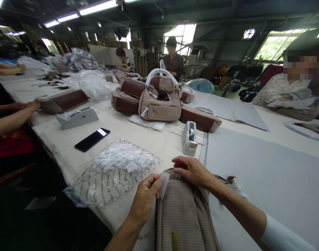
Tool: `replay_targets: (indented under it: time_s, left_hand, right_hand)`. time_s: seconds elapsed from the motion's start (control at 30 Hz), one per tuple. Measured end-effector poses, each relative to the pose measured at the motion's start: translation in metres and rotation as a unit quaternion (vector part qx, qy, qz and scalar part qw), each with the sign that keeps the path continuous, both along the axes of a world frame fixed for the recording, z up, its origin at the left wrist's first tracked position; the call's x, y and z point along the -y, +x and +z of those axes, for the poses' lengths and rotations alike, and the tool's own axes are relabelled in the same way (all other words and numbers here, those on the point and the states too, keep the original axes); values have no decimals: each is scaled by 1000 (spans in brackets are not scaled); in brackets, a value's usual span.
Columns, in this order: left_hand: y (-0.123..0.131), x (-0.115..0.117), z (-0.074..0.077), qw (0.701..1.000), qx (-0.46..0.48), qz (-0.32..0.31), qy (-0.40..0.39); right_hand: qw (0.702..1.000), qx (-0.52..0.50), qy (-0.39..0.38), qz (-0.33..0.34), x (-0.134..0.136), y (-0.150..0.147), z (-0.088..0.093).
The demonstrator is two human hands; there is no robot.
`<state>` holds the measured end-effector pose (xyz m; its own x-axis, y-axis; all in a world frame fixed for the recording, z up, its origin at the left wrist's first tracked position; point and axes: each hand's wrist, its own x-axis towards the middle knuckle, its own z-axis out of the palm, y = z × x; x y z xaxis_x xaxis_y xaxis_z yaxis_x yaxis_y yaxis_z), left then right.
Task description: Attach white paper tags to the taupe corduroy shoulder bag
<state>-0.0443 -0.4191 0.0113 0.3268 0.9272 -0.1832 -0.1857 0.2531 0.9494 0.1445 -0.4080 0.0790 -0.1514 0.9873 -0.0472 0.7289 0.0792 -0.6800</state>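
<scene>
Corduroy bag (pixel 185 209) lying in the near foreground on the pale table (pixel 146 136), beneath both hands. Left hand (pixel 146 195) closed on a white slip (pixel 164 185), pinched between thumb and fingers at the bag's upper left edge. Right hand (pixel 192 170) empty as far as visible, fingers loosely bent over the bag's far end; contact hard to judge. Likeliest mishap: slip creased by too firm a pinch, or dropped by too slack a one. Also possible: bag shifting, with no firm grip showing on it. Just left, clear patterned plastic (pixel 107 174), liable to be dragged by a wide sweep. Beyond, tape dispenser (pixel 190 139) near the right fingers, easily bumped by a quick reach; farther left, black phone (pixel 92 139); past these, heaped handbags (pixel 161 104).
</scene>
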Motion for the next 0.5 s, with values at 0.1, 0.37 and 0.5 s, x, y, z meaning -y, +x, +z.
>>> replay_targets:
  time_s: [0.1,0.37,0.5]
  left_hand:
    - [-1,2,-3,1000,8,-6,-12]
    - [2,6,1,1000,12,-7,-13]
    - [-5,6,1,1000,25,-12,-10]
  right_hand:
    - [973,205,46,-94,19,-4,8]
    - [950,297,-86,-48,15,-26,14]
    - [985,169,-24,35,17,-19,3]
